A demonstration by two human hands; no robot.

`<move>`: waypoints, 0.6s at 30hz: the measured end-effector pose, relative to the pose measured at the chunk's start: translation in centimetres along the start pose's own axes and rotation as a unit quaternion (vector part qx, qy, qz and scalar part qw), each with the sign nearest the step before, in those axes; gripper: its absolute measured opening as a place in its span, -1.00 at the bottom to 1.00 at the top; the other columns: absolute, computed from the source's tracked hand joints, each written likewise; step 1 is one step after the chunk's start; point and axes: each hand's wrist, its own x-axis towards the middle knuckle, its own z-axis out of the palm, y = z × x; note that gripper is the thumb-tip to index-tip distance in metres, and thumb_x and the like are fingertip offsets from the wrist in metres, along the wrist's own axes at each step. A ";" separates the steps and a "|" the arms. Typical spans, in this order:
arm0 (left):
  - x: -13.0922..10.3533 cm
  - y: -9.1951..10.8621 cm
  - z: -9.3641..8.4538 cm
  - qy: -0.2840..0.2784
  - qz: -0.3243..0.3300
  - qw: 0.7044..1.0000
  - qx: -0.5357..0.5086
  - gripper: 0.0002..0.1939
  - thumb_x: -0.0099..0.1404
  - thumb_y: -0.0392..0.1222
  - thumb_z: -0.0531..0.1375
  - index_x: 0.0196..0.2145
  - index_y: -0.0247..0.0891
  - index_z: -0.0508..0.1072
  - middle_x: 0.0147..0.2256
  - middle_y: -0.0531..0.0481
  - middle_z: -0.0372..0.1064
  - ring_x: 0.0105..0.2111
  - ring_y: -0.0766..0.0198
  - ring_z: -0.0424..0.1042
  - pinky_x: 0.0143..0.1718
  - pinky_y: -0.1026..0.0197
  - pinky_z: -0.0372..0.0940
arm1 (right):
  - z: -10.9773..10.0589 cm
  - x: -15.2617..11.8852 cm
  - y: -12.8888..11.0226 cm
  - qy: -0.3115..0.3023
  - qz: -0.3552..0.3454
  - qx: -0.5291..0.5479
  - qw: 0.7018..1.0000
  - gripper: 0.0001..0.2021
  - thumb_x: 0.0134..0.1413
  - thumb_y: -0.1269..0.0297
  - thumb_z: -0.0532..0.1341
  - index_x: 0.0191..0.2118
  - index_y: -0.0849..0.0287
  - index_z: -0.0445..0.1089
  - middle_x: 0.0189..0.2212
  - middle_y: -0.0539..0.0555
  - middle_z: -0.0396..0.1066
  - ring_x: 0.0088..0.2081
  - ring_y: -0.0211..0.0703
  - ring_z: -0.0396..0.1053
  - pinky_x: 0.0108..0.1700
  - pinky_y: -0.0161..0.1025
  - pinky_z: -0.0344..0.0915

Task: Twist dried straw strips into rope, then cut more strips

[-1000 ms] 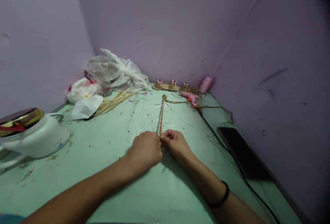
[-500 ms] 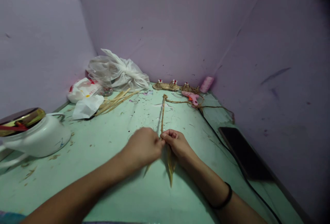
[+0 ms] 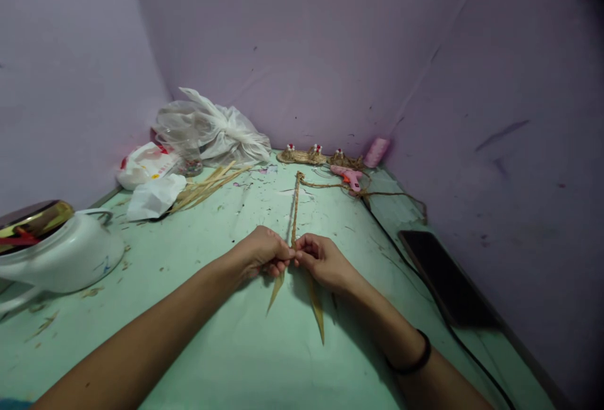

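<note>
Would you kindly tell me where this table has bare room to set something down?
Bare table lies between the white pot and the left hand, and toward the near edge. The far edge is crowded: plastic bags, straw strips, glue gun.

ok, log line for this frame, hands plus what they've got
left hand: pinching braided straw cord | right hand: pinching same cord end | loose straw strips: splayed below hands | surface: green table
</note>
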 end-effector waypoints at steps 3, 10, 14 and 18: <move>0.1 0.2 0.2 0.038 0.000 0.998 0.051 -0.92 -0.12 -0.37 0.13 -0.70 -0.38 0.31 -0.83 0.09 0.13 -0.82 0.45 0.08 -0.79 0.38 0.02 | -0.4 -0.3 -0.1 0.009 -0.041 -0.143 0.989 -0.96 -0.14 0.43 0.09 -0.48 0.24 0.28 -0.59 -0.02 0.33 -0.52 -0.34 0.22 -0.46 -0.39 0.12; 0.2 -0.6 0.7 0.064 0.051 0.995 0.055 -0.96 -0.15 -0.34 0.11 -0.69 -0.35 0.31 -0.84 0.16 0.04 -0.83 0.50 -0.05 -0.80 0.38 -0.18 | -2.0 -0.6 -1.0 -0.021 -0.016 -0.221 0.975 -0.83 -0.13 0.38 0.07 -0.47 0.27 0.40 -0.60 0.00 0.35 -0.55 -0.33 0.18 -0.50 -0.40 0.08; 0.1 -0.4 0.6 0.059 0.026 0.997 0.041 -0.96 -0.17 -0.32 0.14 -0.67 -0.34 0.31 -0.83 0.17 0.06 -0.82 0.51 -0.05 -0.79 0.38 -0.21 | -3.2 -0.4 -1.0 -0.049 0.033 -0.189 0.980 -0.82 -0.16 0.37 0.08 -0.52 0.28 0.41 -0.67 -0.03 0.31 -0.61 -0.37 0.12 -0.55 -0.41 0.05; 0.0 0.1 0.7 0.063 0.019 0.997 0.050 -0.96 -0.17 -0.31 0.14 -0.68 -0.35 0.32 -0.84 0.17 0.05 -0.82 0.51 -0.06 -0.78 0.38 -0.22 | -4.5 -0.5 -1.3 -0.074 0.055 -0.196 0.976 -0.83 -0.19 0.36 0.10 -0.59 0.26 0.41 -0.74 -0.06 0.26 -0.67 -0.39 0.06 -0.61 -0.42 -0.02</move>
